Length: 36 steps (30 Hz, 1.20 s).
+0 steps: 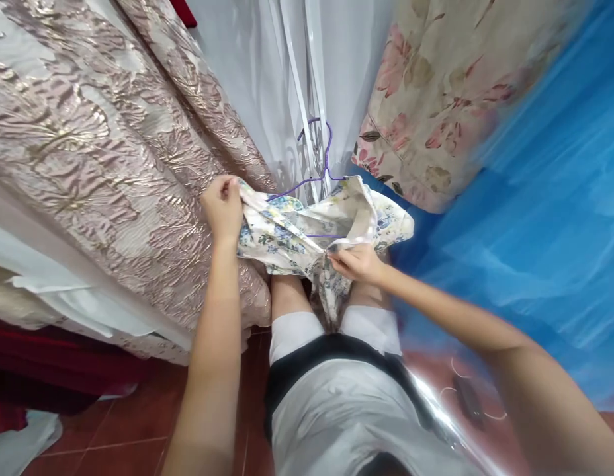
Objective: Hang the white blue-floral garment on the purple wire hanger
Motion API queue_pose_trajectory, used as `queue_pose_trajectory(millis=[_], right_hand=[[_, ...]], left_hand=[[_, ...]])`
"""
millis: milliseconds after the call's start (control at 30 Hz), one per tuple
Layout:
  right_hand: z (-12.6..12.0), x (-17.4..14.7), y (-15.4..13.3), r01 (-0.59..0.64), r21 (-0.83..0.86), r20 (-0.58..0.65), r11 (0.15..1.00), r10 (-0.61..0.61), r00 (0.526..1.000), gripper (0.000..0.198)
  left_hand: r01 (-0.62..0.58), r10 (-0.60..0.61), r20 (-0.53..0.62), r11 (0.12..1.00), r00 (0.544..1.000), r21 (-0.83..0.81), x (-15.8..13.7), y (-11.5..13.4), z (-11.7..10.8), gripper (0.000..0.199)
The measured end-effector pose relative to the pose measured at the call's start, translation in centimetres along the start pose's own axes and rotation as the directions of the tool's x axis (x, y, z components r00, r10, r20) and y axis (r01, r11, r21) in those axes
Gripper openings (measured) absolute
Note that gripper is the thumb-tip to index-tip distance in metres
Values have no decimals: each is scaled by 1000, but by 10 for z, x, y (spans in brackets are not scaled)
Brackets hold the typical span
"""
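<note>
A white garment with a blue and yellow flower print [277, 241] hangs over my thighs, spread around a purple hanger [328, 149]. The hanger's hook points away from me, and its lower bar shows through the neck opening. My left hand [225, 205] is closed on the garment's left shoulder edge. Near the middle of the front, my right hand [357, 262] pinches the edge of the neck opening. The garment's right shoulder [394, 218] sits over the hanger's far side, untouched by either hand. Its lower part drops between my legs, partly hidden.
Pink and gold brocade fabric [163, 152] hangs close on my left. White cloth with ribbons [292, 59] hangs ahead, beside a beige floral fabric [426, 106]. Blue sheer fabric [535, 264] fills the right. A dark object with a cord [468, 400] lies on the red tiled floor [113, 436].
</note>
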State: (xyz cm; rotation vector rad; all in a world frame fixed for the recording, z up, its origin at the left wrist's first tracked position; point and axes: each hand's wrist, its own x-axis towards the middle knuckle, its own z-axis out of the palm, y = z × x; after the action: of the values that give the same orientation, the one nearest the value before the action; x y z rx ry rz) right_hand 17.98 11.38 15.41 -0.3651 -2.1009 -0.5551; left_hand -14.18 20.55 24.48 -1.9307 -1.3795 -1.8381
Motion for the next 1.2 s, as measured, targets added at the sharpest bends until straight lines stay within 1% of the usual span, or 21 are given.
queue_pose_trajectory(millis=[100, 200, 267, 333, 400, 433, 467, 500, 567, 600, 633, 667, 733, 800, 833, 900, 933, 1033, 1100, 1167, 1200], right_hand=[[-3, -6, -17, -69, 48, 38, 996, 67, 997, 17], [0, -13, -33, -139, 116, 114, 983, 126, 985, 20], [5, -21, -42, -191, 174, 150, 966, 165, 975, 20], [9, -31, -49, -266, 210, 201, 941, 224, 954, 20], [13, -41, -56, -380, 212, 297, 900, 311, 903, 21], [15, -46, -58, -457, 194, 360, 868, 371, 856, 21], [17, -50, -61, -545, 157, 427, 824, 441, 789, 21], [18, -54, -63, -633, 96, 492, 768, 516, 701, 21], [20, -59, -65, -761, -72, 586, 645, 645, 491, 23], [21, -61, -67, -789, -149, 614, 596, 682, 398, 23], [21, -63, -68, -801, -204, 636, 563, 698, 329, 23], [21, -65, -70, -803, -233, 659, 548, 696, 284, 22], [21, -69, -74, -807, -222, 719, 547, 651, 243, 19], [18, -74, -79, -830, -145, 784, 538, 574, 235, 13], [15, -76, -80, -851, -78, 808, 519, 533, 252, 12], [7, -76, -81, -897, 92, 815, 433, 484, 318, 14], [1, -74, -80, -909, 176, 794, 377, 491, 358, 17], [-15, -64, -76, -886, 392, 676, 249, 575, 460, 38], [-23, -55, -75, -844, 495, 645, 208, 563, 517, 48], [-28, -47, -75, -826, 532, 681, 189, 484, 549, 43], [-29, -44, -76, -825, 528, 693, 201, 460, 555, 38]], left_hand=[[132, -132, -12, 991, 991, -35, -30, -39, -16, 51], [265, -268, -34, 962, 963, -70, -80, -54, -13, 59], [289, -293, -33, 954, 956, -81, -118, -50, -5, 58], [320, -322, -5, 942, 947, -105, -157, -34, 5, 54], [414, -404, 91, 891, 910, -188, -192, -9, 15, 50], [449, -427, 142, 868, 893, -212, -207, 6, 19, 48], [474, -436, 196, 848, 878, -238, -219, 21, 23, 47], [482, -422, 253, 834, 871, -270, -229, 37, 26, 45], [478, -364, 354, 816, 862, -325, -241, 65, 33, 43], [476, -331, 403, 808, 854, -346, -244, 77, 35, 42], [476, -300, 446, 803, 843, -358, -246, 87, 37, 41], [474, -273, 482, 802, 833, -365, -246, 95, 39, 39], [452, -223, 520, 813, 824, -368, -244, 106, 40, 37], [411, -181, 529, 839, 829, -357, -240, 113, 38, 35], [388, -162, 531, 854, 832, -347, -238, 115, 36, 33], [338, -122, 538, 884, 834, -323, -231, 121, 32, 30], [310, -97, 545, 897, 833, -314, -228, 124, 30, 28], [260, -31, 593, 916, 804, -305, -219, 133, 29, 23], [272, -30, 625, 916, 780, -296, -215, 138, 30, 23], [348, -79, 654, 890, 752, -293, -214, 140, 31, 22], [413, -108, 682, 860, 723, -301, -215, 138, 31, 21]])
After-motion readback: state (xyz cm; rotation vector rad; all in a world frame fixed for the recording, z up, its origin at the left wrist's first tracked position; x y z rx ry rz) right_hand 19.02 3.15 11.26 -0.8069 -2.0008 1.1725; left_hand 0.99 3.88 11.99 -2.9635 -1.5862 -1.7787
